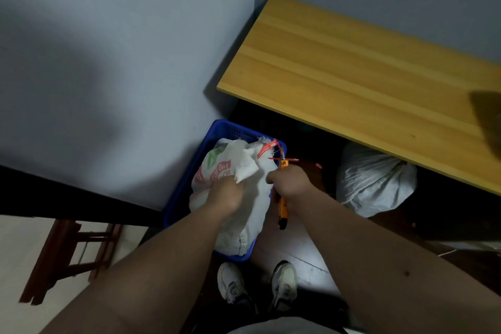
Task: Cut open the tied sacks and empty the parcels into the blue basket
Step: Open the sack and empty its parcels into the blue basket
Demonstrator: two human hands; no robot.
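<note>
Head view: wooden table (352, 73) against grey wall (122, 49).

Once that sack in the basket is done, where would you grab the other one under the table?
Probably by the gathered neck of the grey sack, coming from the front, the open side beneath the wooden table. The cloth bunches to a narrow knot near its top right, under the table's edge, easier to grip than the rounded body.

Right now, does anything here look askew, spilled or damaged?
Nothing spilled or damaged. The sack stands in the blue basket, its neck bound by a red tie; the left hand grips it, the right hand holds an orange knife. A second sack lies under the table.
</note>
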